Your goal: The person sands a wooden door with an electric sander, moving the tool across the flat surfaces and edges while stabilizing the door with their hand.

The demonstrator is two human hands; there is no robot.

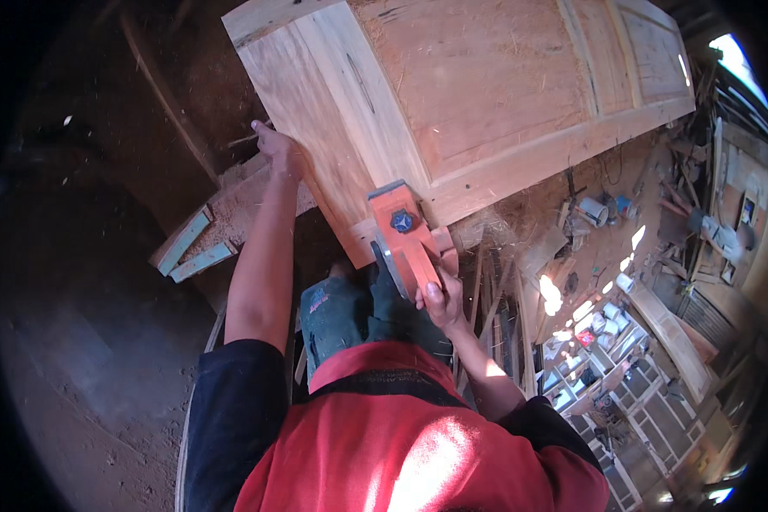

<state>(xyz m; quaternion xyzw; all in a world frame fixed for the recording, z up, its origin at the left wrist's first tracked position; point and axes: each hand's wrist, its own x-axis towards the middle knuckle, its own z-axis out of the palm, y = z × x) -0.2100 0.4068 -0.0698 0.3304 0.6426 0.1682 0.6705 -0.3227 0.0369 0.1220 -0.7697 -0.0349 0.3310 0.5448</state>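
A wooden panelled door (486, 77) lies flat across the upper part of the head view, with raw frame strips and shavings on it. My right hand (442, 300) grips the rear handle of an orange electric planer (398, 224), which has a dark adjusting knob on top. The planer's front end sits over the door's near corner. My left hand (279, 152) is at the door's left edge, holding it; part of its fingers is hard to make out there.
Left of the door a sawdust-covered board (246, 198) carries two pale green-edged wood pieces (185, 241). To the right stand a white can (592, 211), wooden frames (661, 418) and scattered offcuts. Another person (730, 239) is at the far right. Dark earth floor extends at the left.
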